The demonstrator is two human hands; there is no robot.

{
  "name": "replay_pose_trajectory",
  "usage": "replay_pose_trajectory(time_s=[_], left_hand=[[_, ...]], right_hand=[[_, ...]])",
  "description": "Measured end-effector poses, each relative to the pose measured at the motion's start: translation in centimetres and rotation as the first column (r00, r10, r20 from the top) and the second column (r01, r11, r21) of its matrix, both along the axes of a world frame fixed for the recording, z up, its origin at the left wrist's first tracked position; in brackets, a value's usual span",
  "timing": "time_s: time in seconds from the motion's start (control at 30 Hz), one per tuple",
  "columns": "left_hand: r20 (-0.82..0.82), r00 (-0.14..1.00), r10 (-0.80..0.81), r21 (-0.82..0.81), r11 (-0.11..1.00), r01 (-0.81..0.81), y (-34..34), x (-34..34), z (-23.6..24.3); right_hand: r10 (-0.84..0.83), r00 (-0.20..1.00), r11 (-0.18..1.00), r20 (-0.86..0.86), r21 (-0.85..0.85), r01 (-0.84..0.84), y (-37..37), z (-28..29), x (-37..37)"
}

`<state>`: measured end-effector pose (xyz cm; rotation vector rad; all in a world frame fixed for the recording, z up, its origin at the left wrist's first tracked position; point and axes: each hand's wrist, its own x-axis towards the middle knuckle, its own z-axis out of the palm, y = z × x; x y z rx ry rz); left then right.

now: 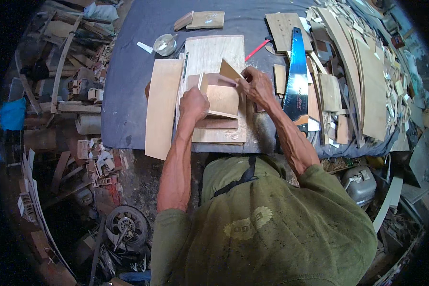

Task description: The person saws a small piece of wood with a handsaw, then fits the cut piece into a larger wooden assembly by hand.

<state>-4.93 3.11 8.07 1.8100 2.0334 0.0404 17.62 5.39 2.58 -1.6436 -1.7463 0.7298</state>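
Here my left hand [193, 102] presses down on the small wooden box [219, 99], fingers curled over its edge. My right hand [256, 86] pinches its upright panel [229, 71] on the table [128, 95].

You get dim, bluish, even light with soft shadows. Glare glints off the saw blade [296, 71]. Straight edges bow near the rim, corners go black, and the periphery blurs.

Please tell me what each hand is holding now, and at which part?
Left hand presses the left wall of the small plywood box. Right hand pinches the upper edge of the tilted plywood piece at the box's far side.
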Motion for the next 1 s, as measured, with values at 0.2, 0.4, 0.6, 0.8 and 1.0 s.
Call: replay_pose_trajectory(time_s=[0.2,0.4,0.6,0.8,1.0], left_hand=[[0.021,1.0,0.002,0.059,0.998,-0.003,0.0,-0.8,-1.2],[0.006,1.0,0.01,0.026,1.0,-0.01,-0.2,0.1,0.3],[-0.014,1.0,0.013,0.0,1.0,-0.013,-0.4,0.0,0.3],[-0.019,1.0,0.022,-0.028,0.999,-0.022,-0.2,0.2,0.7],[-0.024,1.0,0.019,-0.002,1.0,-0.019,-0.2,0.2,0.4]], right_hand=[[0.143,0.99,0.984,-0.016,0.108,-0.141,-1.9,1.4,-1.4],[0.133,0.989,0.966,0.072,0.212,-0.145,-2.0,-0.8,-2.5],[0.115,0.992,0.964,0.056,0.233,-0.125,-2.0,-0.9,-3.6],[0.141,0.99,0.961,0.018,0.237,-0.141,-1.9,-1.1,-3.5],[0.164,0.983,0.959,0.081,0.222,-0.178,-1.8,-0.9,-3.6]])
